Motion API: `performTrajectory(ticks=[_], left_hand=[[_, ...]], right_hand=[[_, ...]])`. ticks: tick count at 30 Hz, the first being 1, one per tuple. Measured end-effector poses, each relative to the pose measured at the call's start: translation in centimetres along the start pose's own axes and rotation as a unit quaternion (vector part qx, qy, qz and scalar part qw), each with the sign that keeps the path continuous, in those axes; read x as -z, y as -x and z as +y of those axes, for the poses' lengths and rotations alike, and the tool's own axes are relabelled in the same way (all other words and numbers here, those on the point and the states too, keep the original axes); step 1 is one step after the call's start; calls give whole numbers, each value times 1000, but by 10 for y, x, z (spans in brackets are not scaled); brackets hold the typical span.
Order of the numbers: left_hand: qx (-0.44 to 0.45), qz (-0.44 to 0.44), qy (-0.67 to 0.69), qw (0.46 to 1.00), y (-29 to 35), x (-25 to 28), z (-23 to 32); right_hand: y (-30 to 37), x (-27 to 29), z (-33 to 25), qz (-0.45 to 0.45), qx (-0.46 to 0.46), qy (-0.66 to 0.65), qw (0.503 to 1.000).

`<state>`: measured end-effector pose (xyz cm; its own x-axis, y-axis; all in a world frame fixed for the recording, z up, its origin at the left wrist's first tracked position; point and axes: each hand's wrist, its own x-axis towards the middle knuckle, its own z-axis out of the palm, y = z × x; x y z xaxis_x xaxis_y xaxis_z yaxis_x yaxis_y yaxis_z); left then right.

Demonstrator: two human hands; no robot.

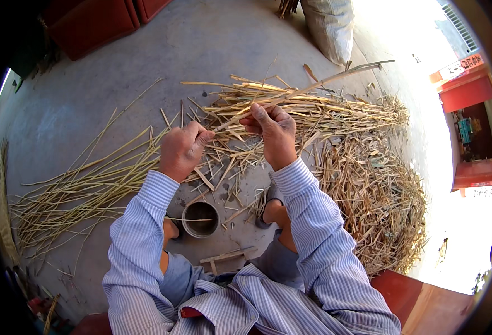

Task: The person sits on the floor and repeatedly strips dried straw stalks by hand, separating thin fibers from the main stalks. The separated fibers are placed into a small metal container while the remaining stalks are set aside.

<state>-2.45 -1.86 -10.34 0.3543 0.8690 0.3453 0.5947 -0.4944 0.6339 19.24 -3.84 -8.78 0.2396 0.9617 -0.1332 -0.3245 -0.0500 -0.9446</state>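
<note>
– Yellowish stalk (327,81), upper centre of the frame: why do you hold it twice?
– Your right grip (276,132) is clamped on it, your left grip (183,149) on its lower end, probably for steadiness.

Grey floor (145,61) here, littered — thin stalks (90,187) one side, straw (335,114) and husks (377,195) opposite, a pot (216,223) between — a sack (331,28) farther out.

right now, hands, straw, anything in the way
Right hand pinching stalk; left hand closed near its lower end. Straw on floor. Bowl clear of hands.
</note>
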Motion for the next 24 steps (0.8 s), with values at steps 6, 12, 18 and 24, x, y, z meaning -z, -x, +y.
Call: performTrajectory(ticks=[6, 12, 18, 24], left_hand=[[102, -151, 205, 962, -4, 29, -4], [95, -187, 196, 958, 4, 41, -12], [88, -217, 137, 963, 13, 43, -11], [86, -208, 106, 969, 17, 34, -21]], right_hand=[[3, 8, -12, -130, 48, -39, 990], [-11, 51, -36, -89, 125, -35, 988], [-32, 141, -64, 130, 206, -91, 966], [-1, 65, -50, -72, 31, -53, 996]])
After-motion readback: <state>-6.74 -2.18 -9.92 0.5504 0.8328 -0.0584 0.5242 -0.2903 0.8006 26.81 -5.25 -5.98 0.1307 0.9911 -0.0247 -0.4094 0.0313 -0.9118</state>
